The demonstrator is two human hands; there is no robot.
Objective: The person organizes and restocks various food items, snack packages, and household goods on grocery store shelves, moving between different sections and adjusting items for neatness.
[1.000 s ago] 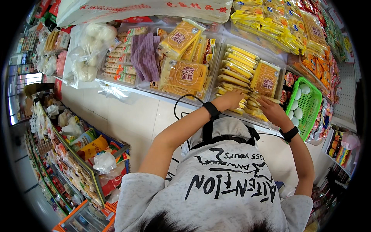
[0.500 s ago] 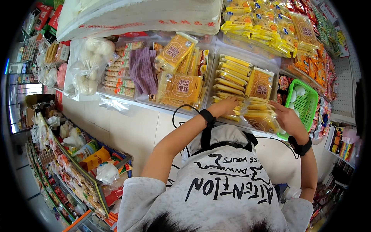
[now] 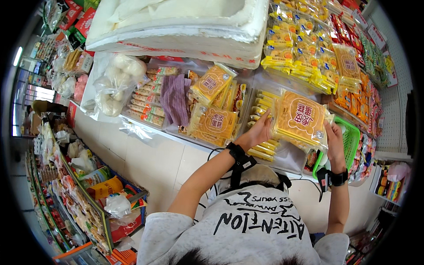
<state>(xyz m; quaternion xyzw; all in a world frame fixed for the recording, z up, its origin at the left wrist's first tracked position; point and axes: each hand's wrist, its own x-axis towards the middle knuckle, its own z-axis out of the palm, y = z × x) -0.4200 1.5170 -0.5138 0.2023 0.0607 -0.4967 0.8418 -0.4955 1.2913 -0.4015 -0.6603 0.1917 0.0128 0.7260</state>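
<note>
Between my two hands is a stack of packaged flat cakes (image 3: 299, 115) in clear wrappers with a brown-and-yellow label, raised above a clear bin. My left hand (image 3: 261, 131) grips its left side, and my right hand (image 3: 335, 140) closes on its right edge. Upright yellow cake packets (image 3: 263, 149) stand in the bin's left part, under and beside my left hand. In the neighbouring bin to the left lie more packaged cakes (image 3: 214, 123), with a folded purple cloth (image 3: 174, 95) at its side. The stack hides part of the bin beneath it.
Close by my right hand is a green basket (image 3: 352, 140) with white eggs. A large white foam box (image 3: 176, 44) stands behind the bins, beside yellow snack packs (image 3: 304, 53). At left lie a bag of white round items (image 3: 118, 84) and a stocked shelf (image 3: 84, 185).
Both hands have lifted the stack of packaged cakes up out of the bin. Its labelled face now shows fully. The bin's right part is partly bare. The view has shifted slightly.
</note>
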